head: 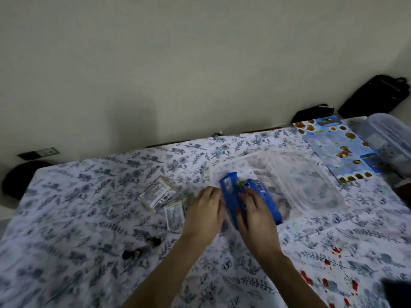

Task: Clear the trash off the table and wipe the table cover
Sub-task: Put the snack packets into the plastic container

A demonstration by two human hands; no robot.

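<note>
Both hands meet on a blue wrapper at the middle of the table.
Left hand point(205, 211) lies loosely curled against the blue wrapper point(231, 185); right hand point(255, 213) presses flat on it, fingers spread. Small printed packets point(159, 193) sit at nine o'clock of the hands, a clear plastic sheet point(295, 181) at two o'clock, and dark scraps point(142, 248) at seven o'clock on the floral table cover point(77, 207).
</note>
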